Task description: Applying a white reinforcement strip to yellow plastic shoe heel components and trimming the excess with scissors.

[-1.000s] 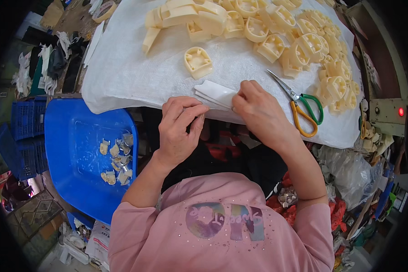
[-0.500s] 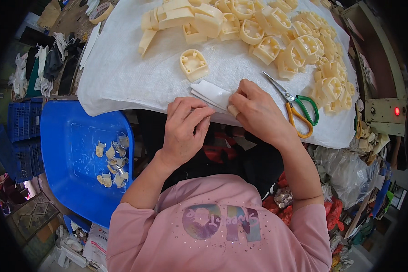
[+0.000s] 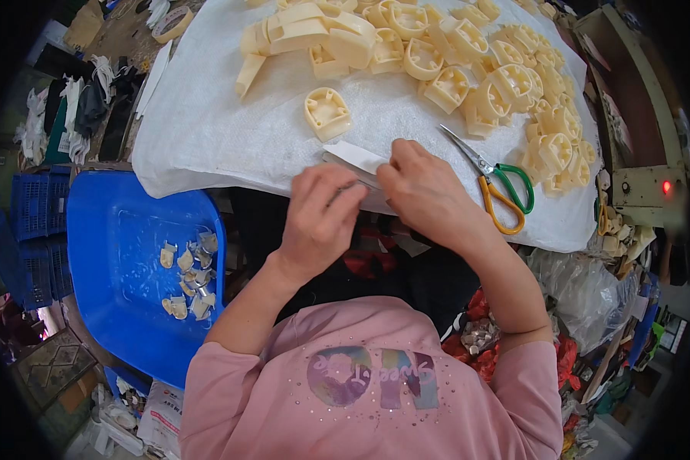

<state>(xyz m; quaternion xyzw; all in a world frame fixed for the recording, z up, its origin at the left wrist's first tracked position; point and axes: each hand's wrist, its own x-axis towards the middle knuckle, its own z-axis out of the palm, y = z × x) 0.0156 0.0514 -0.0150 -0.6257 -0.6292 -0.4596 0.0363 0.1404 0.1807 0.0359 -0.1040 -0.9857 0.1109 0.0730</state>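
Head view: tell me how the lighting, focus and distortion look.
Head view: even, soft daylight with no hard shadows; the hands, left hand and right hand, and the scissors are sharp; fisheye bends the table cloth edges, and dark corners ring the picture.

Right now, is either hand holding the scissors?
No, the scissors lie on the white cloth beside the right hand, while both hands pinch a flat white piece.

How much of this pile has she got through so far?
Done: a few small pieces lie in the blue tub. In hand: left hand and right hand together hold a flat white piece. Left: many cream plastic parts on the white sheet.
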